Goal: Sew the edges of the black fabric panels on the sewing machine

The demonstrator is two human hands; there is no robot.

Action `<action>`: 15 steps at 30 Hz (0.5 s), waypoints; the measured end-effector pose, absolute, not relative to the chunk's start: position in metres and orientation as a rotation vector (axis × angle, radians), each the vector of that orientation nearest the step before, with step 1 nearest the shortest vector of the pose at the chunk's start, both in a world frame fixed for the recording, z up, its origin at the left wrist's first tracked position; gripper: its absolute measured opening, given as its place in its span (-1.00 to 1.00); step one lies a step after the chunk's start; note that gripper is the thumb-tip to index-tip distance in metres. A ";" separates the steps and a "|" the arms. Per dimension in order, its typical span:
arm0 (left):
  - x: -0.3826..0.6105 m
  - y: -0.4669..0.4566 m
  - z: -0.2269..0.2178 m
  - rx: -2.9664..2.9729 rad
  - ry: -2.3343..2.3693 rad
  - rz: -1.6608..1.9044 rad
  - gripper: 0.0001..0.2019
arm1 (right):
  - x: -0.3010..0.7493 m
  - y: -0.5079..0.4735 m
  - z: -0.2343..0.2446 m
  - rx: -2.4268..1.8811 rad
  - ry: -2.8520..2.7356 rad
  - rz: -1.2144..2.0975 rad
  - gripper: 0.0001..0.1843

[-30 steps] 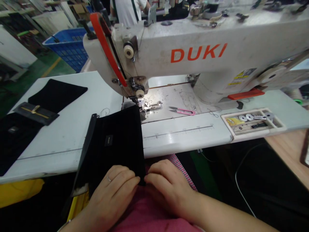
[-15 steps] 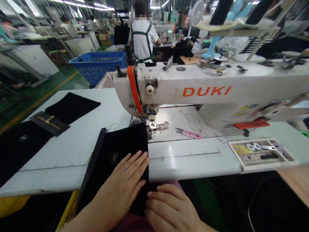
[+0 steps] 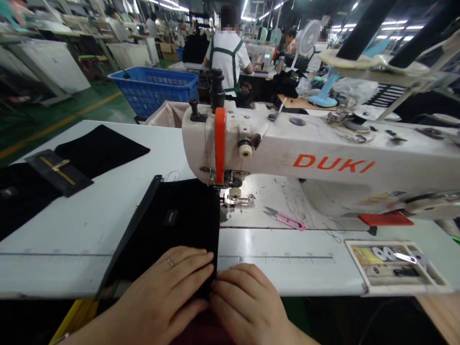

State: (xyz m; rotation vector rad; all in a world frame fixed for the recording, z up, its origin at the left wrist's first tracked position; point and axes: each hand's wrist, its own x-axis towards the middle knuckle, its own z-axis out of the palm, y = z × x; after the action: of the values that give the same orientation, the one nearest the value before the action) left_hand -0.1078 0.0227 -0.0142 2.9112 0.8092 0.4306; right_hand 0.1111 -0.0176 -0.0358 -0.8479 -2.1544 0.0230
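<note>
A black fabric panel (image 3: 194, 211) with a small dark label (image 3: 171, 217) lies on the sewing table, its far right corner at the presser foot (image 3: 239, 199) of the sewing machine (image 3: 273, 143). My left hand (image 3: 172, 287), with a ring on one finger, rests on the panel near its right edge, fingers stretched out over the fabric. Just right of it, my right hand (image 3: 247, 302) has its fingers curled at that same edge, pinching the panel close to the table's front. Its fingertips are partly hidden.
Pink-handled thread snips (image 3: 285, 219) lie on the machine bed. A tray (image 3: 395, 289) of bobbins and small parts sits at right. Left are black fabric pieces (image 3: 104, 151) and a dark flap with a gold zip (image 3: 59, 172). A blue basket (image 3: 154, 96) and a seated person (image 3: 228, 57) are beyond.
The view has shifted, so the machine appears lower and further right. My left hand has slid back toward me along the panel; my right hand has come up to its edge.
</note>
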 end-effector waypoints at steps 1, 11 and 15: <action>-0.110 0.021 -0.015 2.879 0.772 0.459 -0.70 | 0.112 -0.015 -0.036 -0.855 -2.162 0.042 -0.68; -0.122 0.042 -0.034 2.681 0.654 0.487 -0.63 | 0.120 0.008 -0.032 -0.899 -2.189 0.202 -0.71; -0.119 0.059 -0.033 2.713 0.615 0.480 -0.64 | 0.122 0.016 -0.029 -0.943 -2.217 0.254 -0.76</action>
State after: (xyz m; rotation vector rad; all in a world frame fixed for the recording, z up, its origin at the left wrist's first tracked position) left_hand -0.1194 0.0586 -0.0331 2.7133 0.6150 0.4799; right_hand 0.1225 0.0160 -0.0294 -0.9431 -2.2172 0.2542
